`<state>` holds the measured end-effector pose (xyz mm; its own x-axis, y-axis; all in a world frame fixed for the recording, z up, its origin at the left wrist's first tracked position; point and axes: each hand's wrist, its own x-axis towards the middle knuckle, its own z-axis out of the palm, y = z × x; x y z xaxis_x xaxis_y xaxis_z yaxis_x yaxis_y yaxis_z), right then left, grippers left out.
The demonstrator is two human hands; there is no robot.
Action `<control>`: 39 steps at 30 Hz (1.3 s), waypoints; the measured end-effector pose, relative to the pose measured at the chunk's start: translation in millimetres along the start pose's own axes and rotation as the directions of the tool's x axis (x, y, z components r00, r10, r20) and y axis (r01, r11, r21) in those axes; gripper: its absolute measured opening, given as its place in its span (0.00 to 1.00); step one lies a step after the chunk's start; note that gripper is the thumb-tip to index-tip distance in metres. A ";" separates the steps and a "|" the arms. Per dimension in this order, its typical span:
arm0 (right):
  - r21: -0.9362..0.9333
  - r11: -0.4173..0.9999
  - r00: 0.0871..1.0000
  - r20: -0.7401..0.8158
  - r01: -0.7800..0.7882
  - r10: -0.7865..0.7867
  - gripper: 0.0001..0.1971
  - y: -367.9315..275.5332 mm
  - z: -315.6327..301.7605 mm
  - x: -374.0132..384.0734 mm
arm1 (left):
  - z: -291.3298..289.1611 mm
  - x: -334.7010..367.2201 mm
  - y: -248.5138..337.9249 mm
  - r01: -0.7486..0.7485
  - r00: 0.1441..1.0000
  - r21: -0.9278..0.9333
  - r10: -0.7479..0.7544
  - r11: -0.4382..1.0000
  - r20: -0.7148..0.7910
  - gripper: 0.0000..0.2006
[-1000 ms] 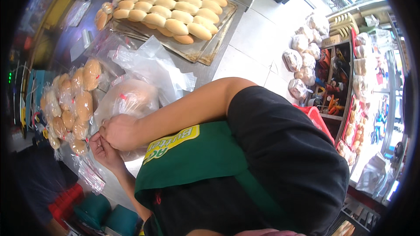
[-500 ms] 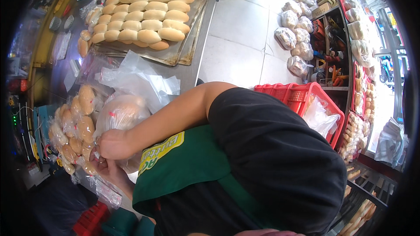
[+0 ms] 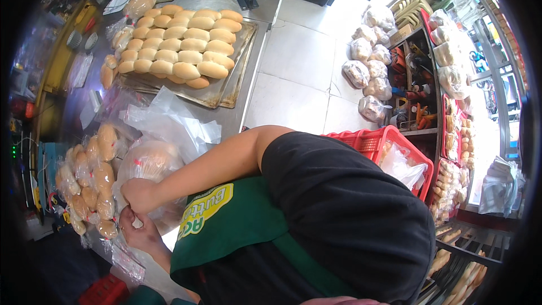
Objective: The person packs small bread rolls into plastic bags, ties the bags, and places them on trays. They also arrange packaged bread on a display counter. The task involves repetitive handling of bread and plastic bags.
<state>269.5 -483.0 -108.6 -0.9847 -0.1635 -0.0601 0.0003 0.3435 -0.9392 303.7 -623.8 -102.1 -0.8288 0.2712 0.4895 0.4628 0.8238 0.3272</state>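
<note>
From the right hand point(image 3: 137, 195), bagged bread rolls point(image 3: 104, 181) block 8 to 11 o'clock, and a filled plastic bag point(image 3: 149, 158) bulges just past 12. Beyond it, loose plastic bags point(image 3: 169, 121) and stacked trays point(image 3: 226, 93) obstruct 1 o'clock. The right forearm point(image 3: 209, 172) bars 2 to 3; the left hand point(image 3: 138, 230) fills 6. Between 1 and 2, a narrow bare strip of the surface point(image 3: 237, 117) offers passage alongside the trays.

- A bakery shop: rows of golden buns point(image 3: 178, 45) sit on baking trays point(image 3: 243, 45) atop a metal bench point(image 3: 268, 8).
- Bread in clear bags point(image 3: 103, 183) crowds the bench's near left part.
- Right of the bench, past a tiled floor point(image 3: 293, 48), packed bread point(image 3: 451, 82) stands in rows.
- Also to its right: a red crate point(image 3: 370, 144), long loaves point(image 3: 467, 278) on a dark rack point(image 3: 468, 252).
</note>
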 end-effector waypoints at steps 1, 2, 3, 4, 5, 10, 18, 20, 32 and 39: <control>-0.039 0.999 1.000 -0.014 0.005 -0.005 0.09 0.1 1.3 -0.6 | 1.3 2.2 0.1 0.024 0.999 -0.025 -0.024 0.999 0.027 0.09; -0.074 0.997 1.000 -0.028 -0.007 0.005 0.10 0.0 2.7 -2.0 | 2.6 3.8 -0.7 -0.088 0.996 -0.009 0.088 0.996 -0.004 0.09; -0.104 0.994 0.999 -0.040 -0.028 0.024 0.10 -0.1 3.0 -3.3 | 4.6 5.8 -2.4 -0.164 0.987 -0.002 0.164 0.987 -0.006 0.08; -0.132 0.991 0.998 -0.055 -0.002 -0.005 0.11 0.1 2.9 -5.4 | 5.8 7.0 -4.6 -0.217 0.976 -0.013 0.218 0.976 0.015 0.08; -0.152 0.988 0.997 -0.069 0.013 -0.024 0.11 0.9 1.9 -8.3 | 7.0 7.8 -7.1 -0.251 0.968 0.014 0.250 0.968 0.018 0.08; -0.277 0.953 0.986 -0.070 0.125 -0.149 0.14 15.0 -12.3 -29.2 | 8.8 6.9 -14.2 -0.184 0.982 0.085 0.178 0.979 0.070 0.05; -0.180 0.970 0.981 -0.082 0.161 -0.178 0.12 24.2 -13.6 -57.9 | -1.2 1.2 -0.9 -0.168 0.953 -0.208 0.214 0.963 0.217 0.09; -0.168 0.951 0.954 -0.108 0.260 -0.280 0.14 17.3 -14.4 -62.7 | -4.8 6.2 6.7 -0.056 0.952 -0.268 0.132 0.962 0.275 0.10; 0.012 0.810 0.798 -0.181 0.586 -0.575 0.19 -9.2 -214.9 -216.0 | -44.1 25.9 249.6 -0.025 0.966 -0.676 0.191 0.737 0.173 0.15; -0.040 0.973 0.830 -0.515 0.225 -0.213 0.16 94.4 -284.4 -349.2 | 88.1 -8.2 374.2 0.180 0.712 -0.780 0.468 0.599 0.524 0.18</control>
<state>563.8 -130.5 -80.1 -0.9071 0.2678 0.3246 -0.2284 0.3346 -0.9143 455.9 -273.8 -54.9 -0.5379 0.8394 0.0781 0.3736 0.1543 0.9147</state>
